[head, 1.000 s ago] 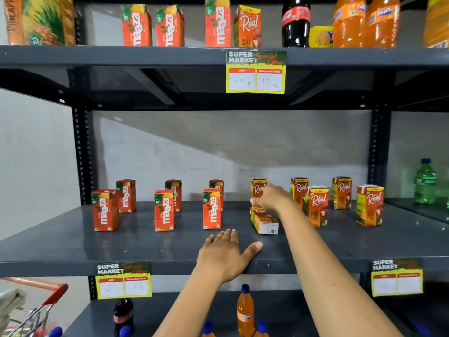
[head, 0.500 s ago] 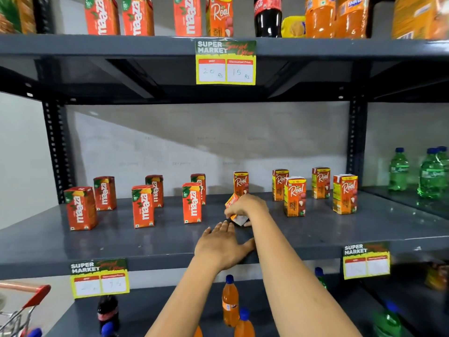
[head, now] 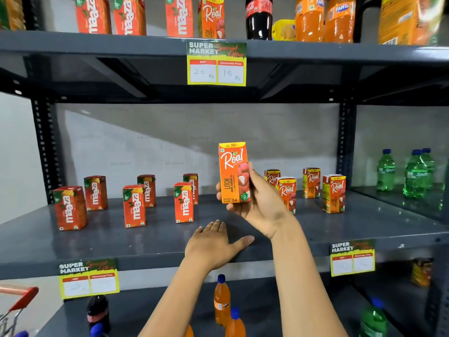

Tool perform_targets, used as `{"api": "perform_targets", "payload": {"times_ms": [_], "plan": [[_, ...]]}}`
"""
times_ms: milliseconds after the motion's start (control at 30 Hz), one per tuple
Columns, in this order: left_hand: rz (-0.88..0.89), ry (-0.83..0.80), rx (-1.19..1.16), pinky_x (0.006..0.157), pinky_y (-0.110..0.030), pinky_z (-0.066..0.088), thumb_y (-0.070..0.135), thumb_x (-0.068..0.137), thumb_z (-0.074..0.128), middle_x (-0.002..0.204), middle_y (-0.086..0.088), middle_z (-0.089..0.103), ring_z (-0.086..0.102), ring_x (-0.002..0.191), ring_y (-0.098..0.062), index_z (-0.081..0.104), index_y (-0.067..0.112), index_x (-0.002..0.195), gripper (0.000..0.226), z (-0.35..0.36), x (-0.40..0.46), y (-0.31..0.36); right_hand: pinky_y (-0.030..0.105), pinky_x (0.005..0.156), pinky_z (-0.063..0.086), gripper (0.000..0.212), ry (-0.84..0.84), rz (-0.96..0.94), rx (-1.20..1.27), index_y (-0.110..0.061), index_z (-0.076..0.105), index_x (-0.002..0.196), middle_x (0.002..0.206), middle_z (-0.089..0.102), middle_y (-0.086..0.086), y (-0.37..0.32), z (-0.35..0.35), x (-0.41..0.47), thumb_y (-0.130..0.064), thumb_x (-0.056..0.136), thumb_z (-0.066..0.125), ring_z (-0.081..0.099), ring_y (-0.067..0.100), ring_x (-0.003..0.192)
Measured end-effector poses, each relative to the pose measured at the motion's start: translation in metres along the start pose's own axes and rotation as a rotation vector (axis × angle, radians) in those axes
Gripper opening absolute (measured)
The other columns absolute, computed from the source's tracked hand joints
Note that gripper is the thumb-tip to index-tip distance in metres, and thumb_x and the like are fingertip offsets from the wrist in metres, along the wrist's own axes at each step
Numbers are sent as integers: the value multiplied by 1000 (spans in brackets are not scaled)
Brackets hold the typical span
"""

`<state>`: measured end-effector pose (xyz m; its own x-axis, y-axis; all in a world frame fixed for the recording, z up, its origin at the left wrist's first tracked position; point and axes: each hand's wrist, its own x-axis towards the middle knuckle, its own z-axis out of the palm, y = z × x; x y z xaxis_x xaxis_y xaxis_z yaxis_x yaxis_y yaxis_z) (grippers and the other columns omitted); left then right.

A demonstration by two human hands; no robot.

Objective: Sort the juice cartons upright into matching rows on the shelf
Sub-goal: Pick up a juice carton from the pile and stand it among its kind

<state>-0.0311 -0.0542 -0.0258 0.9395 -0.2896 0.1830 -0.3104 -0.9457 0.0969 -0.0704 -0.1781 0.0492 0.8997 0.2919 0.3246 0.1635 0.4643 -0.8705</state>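
Note:
My right hand (head: 261,199) holds an orange Real litchi carton (head: 232,171) upright in the air above the middle shelf (head: 97,242). My left hand (head: 215,244) lies flat, palm down, on the shelf's front edge with fingers spread. Several red Maaza cartons (head: 134,205) stand upright in two rows on the shelf's left half. Several Real cartons (head: 334,193) stand upright on the right half, partly hidden behind my right hand.
Price tags hang on the shelf fronts (head: 216,63). The top shelf carries Maaza and Real cartons, a cola bottle (head: 258,17) and orange soda bottles. Green bottles (head: 413,176) stand at right. Soda bottles (head: 221,302) fill the lower shelf. A red cart handle (head: 19,297) shows at bottom left.
My right hand has picked the Real carton that lay flat on the shelf and raised it upright in the air. My left hand has stayed on the shelf edge.

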Motion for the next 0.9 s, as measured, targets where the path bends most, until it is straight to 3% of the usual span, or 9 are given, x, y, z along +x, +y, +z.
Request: {"api": "perform_targets", "payload": {"times_ms": [100,367,600,733,800,900], "plan": [[18,16,2,118,-40,15,81,82,17,160,-9,20,20,146,-21,23,9,153,101,4,3,-3,27,54,55,56,-67,-17,64,-15,53,132,108,65,15,-2,6,-18,-53,93,37,63,27,94],[20,22,-10,117,-42,20,86,75,13,158,-7,27,27,144,-20,27,13,151,106,11,12,-9,24,48,53,59,-179,-57,60,-12,55,128,100,67,15,-2,12,-32,-53,93,32,65,25,84],[7,6,2,118,-40,14,81,82,16,160,-7,18,17,147,-20,21,11,154,100,5,5,-5,23,52,56,64,-39,-68,31,-17,59,119,98,71,14,2,3,-25,-60,73,48,67,24,84],[-5,-13,0,119,-39,12,81,82,16,161,-6,14,14,148,-19,17,11,154,101,2,2,-2,23,54,58,42,64,-75,26,-14,58,119,101,69,13,-2,-10,-17,-35,83,59,69,25,85],[-13,-18,4,119,-39,12,82,81,14,161,-5,13,14,148,-20,18,12,155,102,2,1,-1,30,62,62,21,111,-77,22,-20,61,110,107,68,11,-5,-22,-9,-25,90,57,72,28,89],[-16,-18,15,119,-39,12,82,81,13,161,-5,14,15,148,-20,19,13,154,101,2,1,-1,58,90,52,23,97,-60,-61,-28,59,113,126,61,8,-9,-48,15,-18,93,55,62,31,113]]}}
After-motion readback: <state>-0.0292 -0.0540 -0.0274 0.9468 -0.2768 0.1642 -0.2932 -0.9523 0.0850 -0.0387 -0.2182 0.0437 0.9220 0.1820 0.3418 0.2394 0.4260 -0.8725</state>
